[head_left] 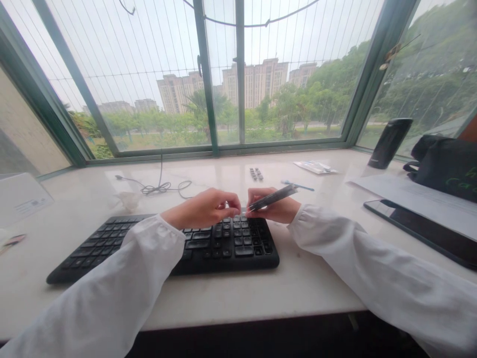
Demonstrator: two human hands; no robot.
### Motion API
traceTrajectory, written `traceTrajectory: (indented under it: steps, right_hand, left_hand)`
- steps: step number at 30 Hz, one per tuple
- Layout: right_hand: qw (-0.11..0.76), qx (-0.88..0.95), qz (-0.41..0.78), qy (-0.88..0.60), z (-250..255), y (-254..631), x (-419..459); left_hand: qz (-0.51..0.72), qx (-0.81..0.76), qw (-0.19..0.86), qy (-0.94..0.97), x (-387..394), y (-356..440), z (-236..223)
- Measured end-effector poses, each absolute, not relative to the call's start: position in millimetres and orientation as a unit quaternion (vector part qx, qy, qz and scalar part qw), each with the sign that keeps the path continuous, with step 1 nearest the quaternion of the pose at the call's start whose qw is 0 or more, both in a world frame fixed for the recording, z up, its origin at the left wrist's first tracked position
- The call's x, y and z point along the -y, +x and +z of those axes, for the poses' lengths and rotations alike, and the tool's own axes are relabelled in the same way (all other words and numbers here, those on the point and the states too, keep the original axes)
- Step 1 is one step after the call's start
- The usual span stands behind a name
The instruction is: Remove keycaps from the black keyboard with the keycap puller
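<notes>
A black keyboard (208, 246) lies on the white sill in front of me. My left hand (204, 208) hovers over its upper right keys with the fingers pinched together; what they hold, if anything, is hidden. My right hand (274, 209) is closed round a slim dark metal tool (273, 197) whose free end sticks up to the right. Both hands meet above the number pad. A few loose black keycaps (256, 174) lie on the sill beyond the hands.
A coiled cable (160, 187) lies behind the keyboard. A blue pen-like tool (298, 185) and a packet (316, 166) sit further back. On the right lie a tablet (421, 231), a sheet of paper (410, 196), a black cylinder (389, 142) and a dark bag (445, 166). A card (20, 199) stands at left.
</notes>
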State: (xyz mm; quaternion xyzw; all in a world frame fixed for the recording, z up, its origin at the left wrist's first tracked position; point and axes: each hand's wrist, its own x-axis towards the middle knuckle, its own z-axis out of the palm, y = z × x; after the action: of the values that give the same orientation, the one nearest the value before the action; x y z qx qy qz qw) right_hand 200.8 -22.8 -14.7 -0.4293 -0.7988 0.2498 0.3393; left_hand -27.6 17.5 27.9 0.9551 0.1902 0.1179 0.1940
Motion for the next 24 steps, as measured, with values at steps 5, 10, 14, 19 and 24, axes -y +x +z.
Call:
traceTrajectory:
  steps: [5,10,14,19,24]
  right_hand:
    - [0.361,0.800,0.265,-0.400,-14,201,22]
    - [0.371,0.766,0.334,-0.405,-17,201,19]
    - [0.358,0.724,0.406,-0.427,-15,199,19]
    - [0.357,0.719,0.413,-0.430,-14,196,21]
    - [0.382,0.704,0.416,-0.430,-21,193,19]
  left_hand:
    - [0.127,-0.204,0.202,0.949,-16,-27,27]
    - [0.126,-0.198,0.221,0.947,-11,-26,29]
    - [0.128,-0.197,0.255,0.938,-7,-25,31]
    - [0.125,-0.205,0.288,0.927,-7,-25,32]
    - [0.116,-0.221,0.313,0.916,-11,-27,30]
